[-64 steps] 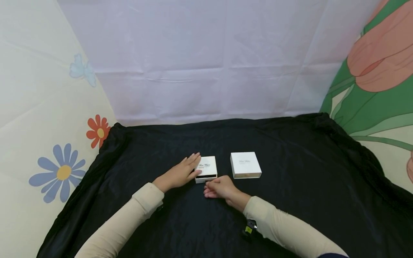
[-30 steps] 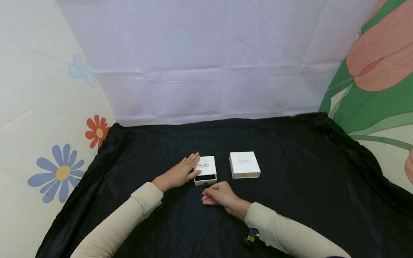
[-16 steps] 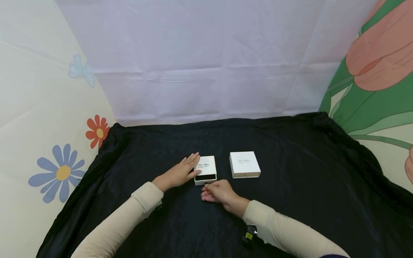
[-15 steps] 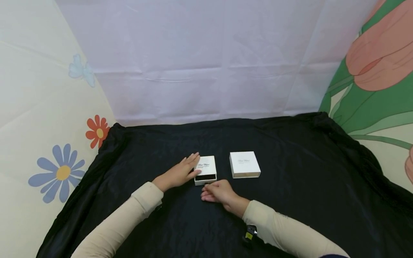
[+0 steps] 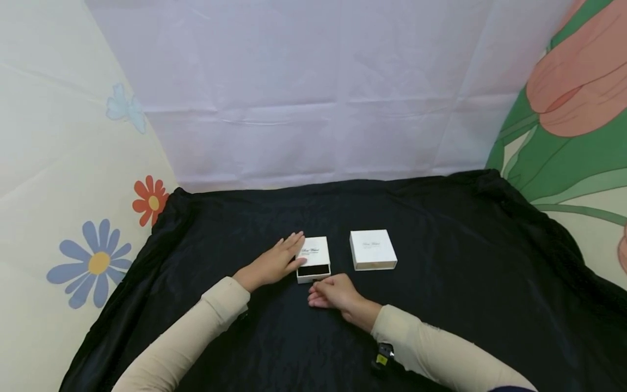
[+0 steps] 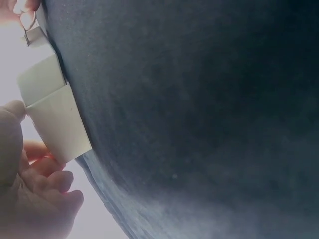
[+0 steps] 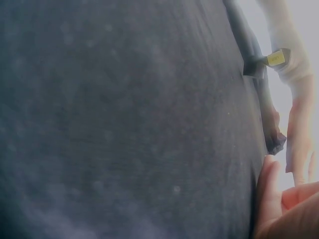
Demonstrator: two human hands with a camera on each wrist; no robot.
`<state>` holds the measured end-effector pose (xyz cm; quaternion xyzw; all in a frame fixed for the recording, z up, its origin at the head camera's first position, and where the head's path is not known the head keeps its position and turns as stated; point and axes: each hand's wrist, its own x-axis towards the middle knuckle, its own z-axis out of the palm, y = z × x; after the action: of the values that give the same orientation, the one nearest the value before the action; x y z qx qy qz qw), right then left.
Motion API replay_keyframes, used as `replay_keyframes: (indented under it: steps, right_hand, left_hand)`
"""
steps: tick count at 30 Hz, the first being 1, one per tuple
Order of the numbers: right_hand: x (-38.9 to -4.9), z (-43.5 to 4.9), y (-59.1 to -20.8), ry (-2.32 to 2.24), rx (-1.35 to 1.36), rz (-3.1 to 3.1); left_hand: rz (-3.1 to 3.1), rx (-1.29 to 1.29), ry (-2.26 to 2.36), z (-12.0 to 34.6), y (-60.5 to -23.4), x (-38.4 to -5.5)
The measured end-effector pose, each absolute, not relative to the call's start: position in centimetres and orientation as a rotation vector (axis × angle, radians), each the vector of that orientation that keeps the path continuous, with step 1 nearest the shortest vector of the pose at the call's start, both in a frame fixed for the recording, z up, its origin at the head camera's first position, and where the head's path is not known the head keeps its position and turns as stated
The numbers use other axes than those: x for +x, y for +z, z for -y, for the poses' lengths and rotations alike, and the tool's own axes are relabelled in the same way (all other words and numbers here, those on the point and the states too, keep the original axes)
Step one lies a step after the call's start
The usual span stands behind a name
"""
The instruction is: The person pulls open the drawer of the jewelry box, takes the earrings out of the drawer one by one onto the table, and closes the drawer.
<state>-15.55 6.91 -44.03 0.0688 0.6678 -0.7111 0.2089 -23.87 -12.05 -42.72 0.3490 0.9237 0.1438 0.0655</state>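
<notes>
A small white drawer box (image 5: 314, 248) with dark script on its lid sits on the black cloth. Its inner tray is slid partly out toward me, showing a dark inside. My left hand (image 5: 274, 263) lies along the sleeve's left side; in the left wrist view its thumb (image 6: 15, 108) is at the sleeve's edge and the fingers bend at the far end. My right hand (image 5: 337, 295) pinches a dark pull loop (image 6: 27, 37) at the tray's front. In the right wrist view only part of that hand (image 7: 286, 209) shows.
A second, larger white box (image 5: 373, 249) stands closed just right of the first. Black cloth (image 5: 465, 261) covers the table. A pale curtain (image 5: 313, 92) hangs behind, with flower-printed sheets at both sides. A dark strap device with a yellow label (image 5: 382, 356) hangs at the right cuff.
The tray has slid farther out of its sleeve toward me, widening the dark gap. My right hand has drawn back slightly with it; the left hand stays on the box.
</notes>
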Motion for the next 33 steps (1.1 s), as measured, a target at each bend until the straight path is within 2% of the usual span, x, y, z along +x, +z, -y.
replay_keyframes:
  steps: [33]
  right_hand:
    - [-14.0, -7.6, -44.1, -1.922, 0.116, -1.820]
  left_hand:
    - [-2.761, 1.044, 0.510, 12.2, -42.8, -24.1]
